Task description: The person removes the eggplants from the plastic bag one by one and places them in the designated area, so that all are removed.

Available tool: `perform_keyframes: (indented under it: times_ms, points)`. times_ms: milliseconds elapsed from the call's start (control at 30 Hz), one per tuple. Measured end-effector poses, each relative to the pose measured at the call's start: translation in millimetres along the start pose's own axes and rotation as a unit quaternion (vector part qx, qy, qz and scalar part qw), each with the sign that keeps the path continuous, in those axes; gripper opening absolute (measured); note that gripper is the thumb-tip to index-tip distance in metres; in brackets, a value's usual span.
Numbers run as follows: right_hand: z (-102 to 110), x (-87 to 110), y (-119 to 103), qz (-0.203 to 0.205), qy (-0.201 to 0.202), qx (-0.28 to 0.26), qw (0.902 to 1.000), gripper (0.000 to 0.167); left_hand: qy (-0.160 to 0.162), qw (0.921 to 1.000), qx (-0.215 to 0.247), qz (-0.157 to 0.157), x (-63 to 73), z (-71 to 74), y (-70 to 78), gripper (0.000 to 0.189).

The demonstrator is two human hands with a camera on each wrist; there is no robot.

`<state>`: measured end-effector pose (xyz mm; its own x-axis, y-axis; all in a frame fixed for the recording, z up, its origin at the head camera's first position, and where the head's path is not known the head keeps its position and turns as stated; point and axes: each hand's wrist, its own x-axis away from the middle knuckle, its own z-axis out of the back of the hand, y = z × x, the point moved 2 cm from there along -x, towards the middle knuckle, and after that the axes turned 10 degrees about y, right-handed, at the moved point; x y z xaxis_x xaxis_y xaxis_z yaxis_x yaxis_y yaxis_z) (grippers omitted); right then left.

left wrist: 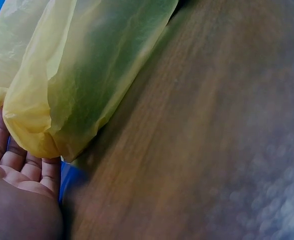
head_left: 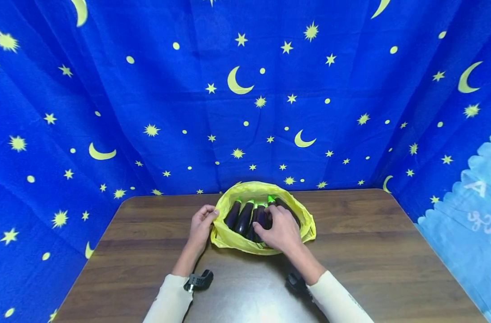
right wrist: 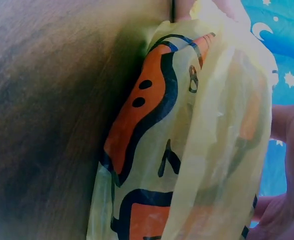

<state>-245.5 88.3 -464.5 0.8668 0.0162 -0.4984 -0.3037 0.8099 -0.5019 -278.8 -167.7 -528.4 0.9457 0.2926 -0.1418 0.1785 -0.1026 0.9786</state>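
A yellow plastic bag (head_left: 245,248) stands with its mouth spread wide on the table. Several dark purple eggplants (head_left: 243,218) with green caps lie side by side in it. At the bag's left rim, my left hand (head_left: 200,226) pinches the plastic between thumb and fingers; in the left wrist view its other fingers (left wrist: 31,167) show beside the bag. My right hand (head_left: 283,226) reaches over the near right rim into the bag. Its thumb and fingers lie around an eggplant near the middle; the fingertips are partly hidden. The right wrist view shows the bag's printed side (right wrist: 152,110).
The bag sits on a brown wooden table (head_left: 362,242) near its back edge. A blue curtain (head_left: 168,89) with yellow moons and stars hangs behind and at the sides. Light blue cloth (head_left: 471,229) hangs at the right. Dark wrist devices (head_left: 201,280) are strapped under both forearms.
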Motion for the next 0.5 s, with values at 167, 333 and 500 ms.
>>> perform_keyframes:
  times_ms: [167, 333, 500]
  points:
    - [-1.6, -0.1, 0.5, -0.001, -0.006, 0.009, 0.9999, 0.05, 0.002, 1.0, -0.001, -0.006, -0.5, -0.4, 0.3, 0.018]
    - [-1.5, -0.2, 0.3, 0.004, -0.009, 0.012, 0.9999, 0.056, -0.002, 0.9999, 0.005, -0.01, -0.2, -1.6, 1.5, 0.019]
    - [-1.4, -0.4, -0.6, 0.009, -0.012, 0.007, 0.9999, 0.056, -0.006, 0.9996, 0.027, -0.009, -0.2, -2.0, 1.2, 0.024]
